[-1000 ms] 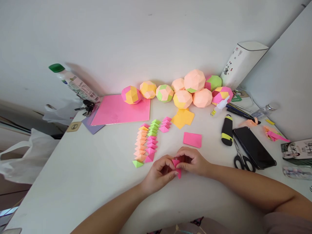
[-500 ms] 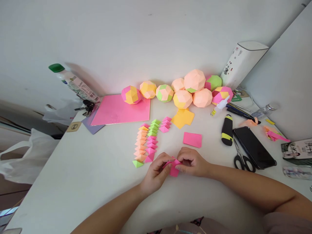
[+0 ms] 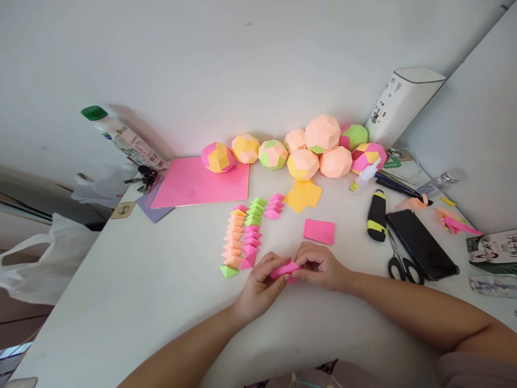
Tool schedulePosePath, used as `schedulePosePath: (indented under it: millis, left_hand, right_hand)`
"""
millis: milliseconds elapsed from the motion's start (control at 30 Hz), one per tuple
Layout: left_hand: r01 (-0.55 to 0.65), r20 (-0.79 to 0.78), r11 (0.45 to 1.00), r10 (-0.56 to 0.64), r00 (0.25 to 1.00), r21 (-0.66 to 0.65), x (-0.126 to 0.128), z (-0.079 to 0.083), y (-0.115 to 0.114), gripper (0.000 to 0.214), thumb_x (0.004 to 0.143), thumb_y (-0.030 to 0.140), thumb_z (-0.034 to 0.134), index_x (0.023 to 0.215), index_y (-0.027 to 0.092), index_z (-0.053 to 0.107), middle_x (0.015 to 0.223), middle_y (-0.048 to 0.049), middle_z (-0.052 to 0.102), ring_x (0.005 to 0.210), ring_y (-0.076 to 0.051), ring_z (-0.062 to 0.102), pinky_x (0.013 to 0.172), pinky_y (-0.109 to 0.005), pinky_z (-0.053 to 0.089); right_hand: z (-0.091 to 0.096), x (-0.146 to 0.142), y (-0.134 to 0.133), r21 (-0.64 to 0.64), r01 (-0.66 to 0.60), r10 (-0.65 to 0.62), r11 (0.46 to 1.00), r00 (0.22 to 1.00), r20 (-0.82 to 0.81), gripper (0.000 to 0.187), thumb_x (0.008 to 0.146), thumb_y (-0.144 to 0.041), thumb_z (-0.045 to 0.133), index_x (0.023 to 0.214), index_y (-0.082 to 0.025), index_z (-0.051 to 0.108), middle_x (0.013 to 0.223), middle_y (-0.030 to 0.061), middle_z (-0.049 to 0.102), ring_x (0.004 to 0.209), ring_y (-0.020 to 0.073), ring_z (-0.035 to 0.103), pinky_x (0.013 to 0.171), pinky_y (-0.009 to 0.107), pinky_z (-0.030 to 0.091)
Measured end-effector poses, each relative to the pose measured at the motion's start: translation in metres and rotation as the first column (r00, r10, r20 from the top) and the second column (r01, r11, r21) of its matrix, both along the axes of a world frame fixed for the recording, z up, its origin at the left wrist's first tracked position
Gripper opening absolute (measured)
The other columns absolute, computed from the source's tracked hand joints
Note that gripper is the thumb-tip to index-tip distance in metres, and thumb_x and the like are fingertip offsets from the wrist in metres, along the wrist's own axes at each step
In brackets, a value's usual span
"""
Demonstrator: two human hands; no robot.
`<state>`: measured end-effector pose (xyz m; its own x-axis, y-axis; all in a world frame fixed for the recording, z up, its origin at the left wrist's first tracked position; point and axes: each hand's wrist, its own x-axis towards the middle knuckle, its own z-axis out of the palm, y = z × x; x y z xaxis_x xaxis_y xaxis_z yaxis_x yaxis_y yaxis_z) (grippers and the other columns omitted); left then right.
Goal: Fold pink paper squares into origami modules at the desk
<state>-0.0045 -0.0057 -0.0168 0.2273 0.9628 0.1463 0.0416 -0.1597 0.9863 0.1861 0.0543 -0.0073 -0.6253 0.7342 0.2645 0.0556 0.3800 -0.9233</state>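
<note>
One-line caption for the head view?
Both hands, left hand and right hand, pinch a folded pink paper over a white table.

Bare forearms, mauve sleeve edge

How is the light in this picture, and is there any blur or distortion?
Head view: soft even daylight; the bottle casts a faint shadow on the wall. The wide lens bends and tilts the table edges. The hands and pink paper look slightly soft; the paper balls stay sharp, with no glare.
</note>
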Motion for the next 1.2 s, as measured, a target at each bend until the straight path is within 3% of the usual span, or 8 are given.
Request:
schedulePosePath:
  millis: [233, 400, 633, 1200]
  left_hand:
    - [-0.025, -0.188, 0.991, 0.05, 0.981, 0.132, 0.002, 0.004, 0.001, 0.033, 0.086, 0.015, 0.057, 0.117, 0.024, 0.063, 0.079, -0.0018, 0.051, 0.068, -0.013, 0.051, 0.057, -0.022, 0.043]
    - [-0.019, -0.247, 0.987, 0.058, 0.967, 0.157, 0.002, 0.007, 0.003, 0.027, 0.086, 0.015, 0.056, 0.111, 0.02, 0.066, 0.074, -0.0008, 0.051, 0.062, -0.011, 0.049, 0.054, -0.021, 0.04]
    - [0.017, -0.252, 0.993, 0.013, 0.968, 0.116, 0.001, 0.009, 0.002, 0.024, 0.088, 0.017, 0.054, 0.107, 0.018, 0.067, 0.073, -0.0016, 0.053, 0.062, -0.012, 0.049, 0.055, -0.021, 0.041]
    - [0.028, -0.252, 0.997, -0.008, 0.968, 0.077, 0.002, 0.013, 0.003, 0.022, 0.086, 0.015, 0.054, 0.101, 0.016, 0.07, 0.068, -0.0006, 0.051, 0.059, -0.012, 0.049, 0.053, -0.021, 0.039]
  right_hand:
    - [-0.004, 0.003, -0.002, -0.162, 0.043, -0.046, 0.986, 0.999, -0.02, 0.023, 0.08, -0.036, 0.069, 0.073, -0.016, 0.062, 0.071, 0.0032, 0.056, 0.062, 0.0118, 0.051, 0.055, 0.024, 0.042]
    - [-0.003, 0.003, -0.003, -0.307, 0.055, -0.06, 0.95, 0.998, -0.006, 0.026, 0.077, -0.037, 0.072, 0.077, -0.016, 0.058, 0.072, 0.0007, 0.056, 0.059, 0.0094, 0.048, 0.053, 0.022, 0.041]
    - [-0.003, 0.003, -0.001, -0.239, 0.044, -0.052, 0.97, 0.998, -0.024, 0.019, 0.078, -0.034, 0.07, 0.078, -0.016, 0.064, 0.072, 0.0016, 0.056, 0.061, 0.0101, 0.05, 0.056, 0.023, 0.043]
    - [-0.002, 0.003, -0.001, -0.255, 0.01, -0.029, 0.967, 0.997, -0.07, 0.016, 0.078, -0.028, 0.071, 0.073, -0.014, 0.066, 0.069, 0.0023, 0.058, 0.059, 0.0099, 0.053, 0.054, 0.022, 0.044]
